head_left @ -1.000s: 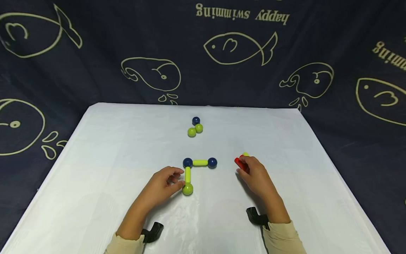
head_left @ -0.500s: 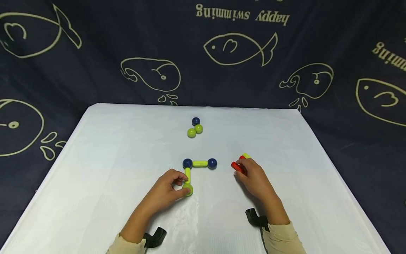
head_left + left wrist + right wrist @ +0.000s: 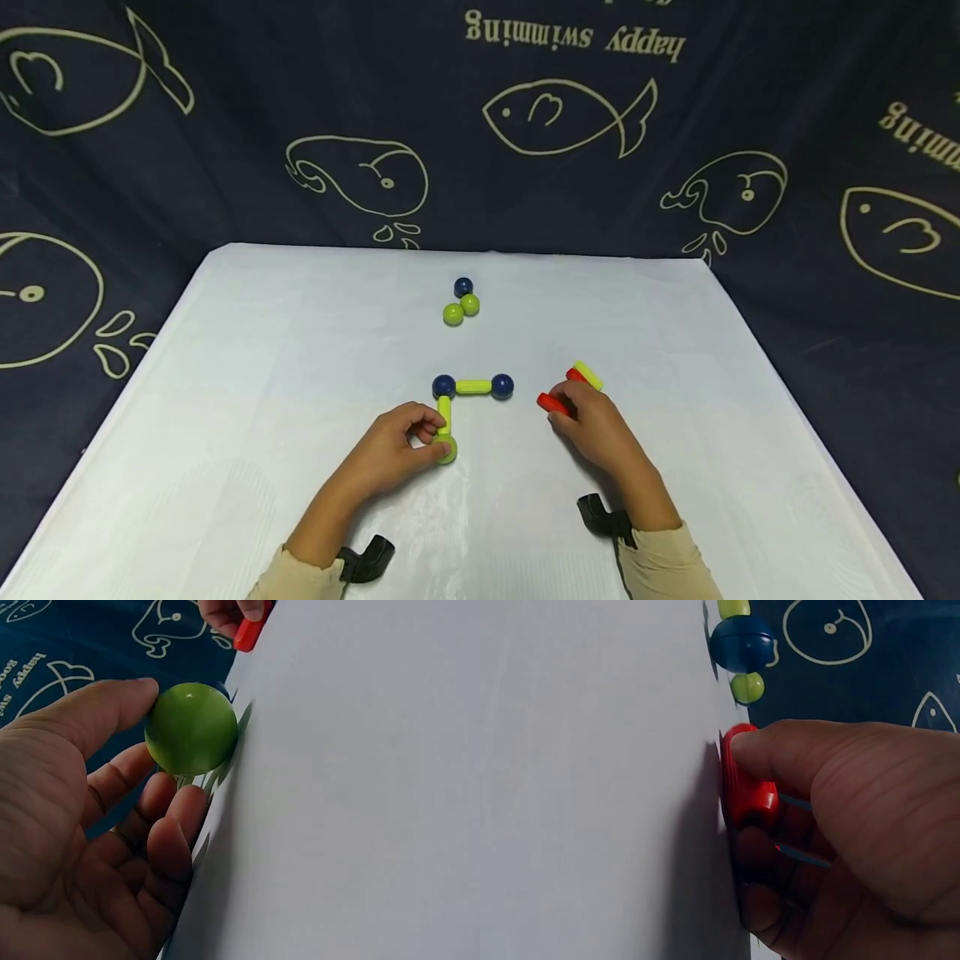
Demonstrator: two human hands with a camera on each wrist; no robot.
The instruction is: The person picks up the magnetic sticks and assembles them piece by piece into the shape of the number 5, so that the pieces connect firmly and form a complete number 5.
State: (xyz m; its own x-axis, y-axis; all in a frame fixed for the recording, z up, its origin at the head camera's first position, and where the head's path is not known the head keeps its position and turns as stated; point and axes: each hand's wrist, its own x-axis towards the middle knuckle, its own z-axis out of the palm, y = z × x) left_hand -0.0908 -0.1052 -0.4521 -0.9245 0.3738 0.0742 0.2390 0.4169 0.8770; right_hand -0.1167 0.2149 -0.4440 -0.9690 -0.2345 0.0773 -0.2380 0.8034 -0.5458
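Red rod (image 3: 552, 403), right of our L-frame (image 3: 473, 387), is pinched in our right hand's (image 3: 594, 421) fingers; our left hand (image 3: 400, 442) grips the frame's near green ball (image 3: 191, 731). Two sides joined, three far balls (image 3: 469, 305) and two other rods (image 3: 588, 376) lie loose!

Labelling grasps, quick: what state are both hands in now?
Left hand: closed, holding a green ball.
Right hand: closed, holding a red stick.

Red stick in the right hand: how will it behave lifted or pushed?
The red stick is probably stiff: it looks straight, with no sag, in the right hand. The ridges along its side should help grip, though its shiny end may be slippery. Pushed sideways, it might roll unevenly, given that ridged side.
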